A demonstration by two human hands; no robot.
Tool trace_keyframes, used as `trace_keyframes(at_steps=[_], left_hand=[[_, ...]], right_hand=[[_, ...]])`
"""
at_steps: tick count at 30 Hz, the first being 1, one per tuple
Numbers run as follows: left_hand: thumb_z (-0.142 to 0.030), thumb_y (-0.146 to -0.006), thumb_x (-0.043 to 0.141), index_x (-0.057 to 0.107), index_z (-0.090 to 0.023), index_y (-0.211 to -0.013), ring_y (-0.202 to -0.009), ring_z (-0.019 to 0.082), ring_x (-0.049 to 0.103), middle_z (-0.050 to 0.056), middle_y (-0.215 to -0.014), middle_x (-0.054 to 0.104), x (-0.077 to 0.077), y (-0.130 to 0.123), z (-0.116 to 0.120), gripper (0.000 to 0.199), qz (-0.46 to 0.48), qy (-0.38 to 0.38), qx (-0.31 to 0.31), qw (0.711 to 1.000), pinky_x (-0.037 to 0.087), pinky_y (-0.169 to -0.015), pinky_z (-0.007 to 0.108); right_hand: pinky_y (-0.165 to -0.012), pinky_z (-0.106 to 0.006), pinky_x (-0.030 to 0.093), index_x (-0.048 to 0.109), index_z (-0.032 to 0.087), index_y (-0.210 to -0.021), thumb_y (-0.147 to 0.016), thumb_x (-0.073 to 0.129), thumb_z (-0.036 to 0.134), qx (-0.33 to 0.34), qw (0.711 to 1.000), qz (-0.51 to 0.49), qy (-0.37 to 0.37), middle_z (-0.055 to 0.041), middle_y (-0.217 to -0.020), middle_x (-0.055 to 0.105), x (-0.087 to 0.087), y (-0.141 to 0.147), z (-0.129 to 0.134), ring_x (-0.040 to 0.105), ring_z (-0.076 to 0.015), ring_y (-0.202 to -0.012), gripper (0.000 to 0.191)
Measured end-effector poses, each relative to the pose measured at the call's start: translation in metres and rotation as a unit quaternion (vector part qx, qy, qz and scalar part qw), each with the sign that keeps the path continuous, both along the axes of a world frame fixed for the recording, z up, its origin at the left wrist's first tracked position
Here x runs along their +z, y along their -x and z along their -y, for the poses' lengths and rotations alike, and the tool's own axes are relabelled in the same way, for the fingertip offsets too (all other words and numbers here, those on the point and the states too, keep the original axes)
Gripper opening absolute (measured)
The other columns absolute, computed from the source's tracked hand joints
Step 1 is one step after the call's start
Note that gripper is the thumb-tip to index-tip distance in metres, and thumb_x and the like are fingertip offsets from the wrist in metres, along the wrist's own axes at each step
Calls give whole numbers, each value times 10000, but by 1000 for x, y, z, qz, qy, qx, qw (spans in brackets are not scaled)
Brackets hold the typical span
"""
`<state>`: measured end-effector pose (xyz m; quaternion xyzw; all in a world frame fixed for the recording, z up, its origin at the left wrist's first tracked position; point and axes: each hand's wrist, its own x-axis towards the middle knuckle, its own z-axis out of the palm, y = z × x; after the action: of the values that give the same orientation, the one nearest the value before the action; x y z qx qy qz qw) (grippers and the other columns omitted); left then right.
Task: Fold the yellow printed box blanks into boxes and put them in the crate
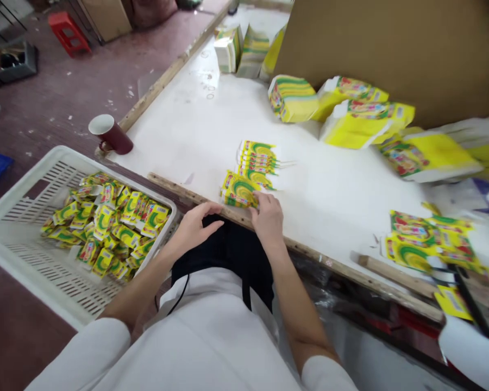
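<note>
Near the front edge of the white table (321, 201) lies a yellow and green packet (238, 189), touched at its right end by the fingers of my right hand (268, 217). Several similar packets (257, 157) lie overlapped in a row just behind it. My left hand (199, 225) hovers by the wooden edge, left of the packet, with thumb and fingers apart and nothing in it. Whether the right fingertips grip the packet or only rest on it is hard to see.
A white basket (71, 296) of yellow packets (104, 217) stands at the left, a maroon mug (111, 134) at the table corner. Bundled stacks (295, 99) line a cardboard sheet (391, 49). More packets (411, 233) and a wooden stick (397, 276) lie at the right.
</note>
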<state>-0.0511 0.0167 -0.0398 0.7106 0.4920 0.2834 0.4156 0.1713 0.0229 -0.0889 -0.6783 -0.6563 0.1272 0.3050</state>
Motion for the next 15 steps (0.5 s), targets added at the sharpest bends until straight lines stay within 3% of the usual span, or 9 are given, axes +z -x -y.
trace_keyframes(at_steps=[3,5,7,10,13,15], left_hand=[[-317,-799,737,637,-194,-1120,-995,210,703,76,-1051,745,-11,-9,1,358,77,66,26,994,552,-918,375],[-331,-716,820,621,-199,-1128,-962,215,707,71,-1031,741,-20,-17,-3,476,186,121,63,973,562,-868,358],[-342,-656,872,613,-199,-1121,-972,225,706,64,-1038,736,-24,-29,-8,551,321,162,86,929,559,-881,364],[-430,-736,809,638,-196,-1082,-1044,250,694,68,-1049,739,-14,-49,-15,452,499,192,116,837,528,-963,410],[-484,-770,747,661,-190,-1022,-980,243,706,57,-952,732,5,-64,-18,396,604,196,157,756,539,-937,408],[-469,-743,761,655,-188,-936,-832,200,700,21,-813,686,17,-69,-19,357,635,182,165,733,555,-870,370]], right_hand=[[-948,-512,507,576,178,-1222,-794,598,75,-19,998,-54,-39,-129,-1071,608,5,2,1,575,-299,-1014,440],[-889,-460,537,535,188,-1250,-781,614,84,-15,991,-121,-59,-90,-1022,585,11,7,5,578,-259,-947,487],[-846,-421,546,510,203,-1272,-772,633,94,19,981,-182,-63,-61,-991,573,16,16,10,574,-226,-891,526],[-815,-376,547,503,242,-1286,-769,665,102,111,953,-280,-40,-33,-978,580,24,31,21,575,-192,-850,560],[-759,-328,551,494,266,-1308,-783,742,195,164,900,-404,-12,-20,-963,594,31,43,32,602,-178,-839,586],[-791,-319,555,500,273,-1325,-796,769,273,182,869,-460,5,-41,-1041,615,36,50,38,628,-185,-916,593]])
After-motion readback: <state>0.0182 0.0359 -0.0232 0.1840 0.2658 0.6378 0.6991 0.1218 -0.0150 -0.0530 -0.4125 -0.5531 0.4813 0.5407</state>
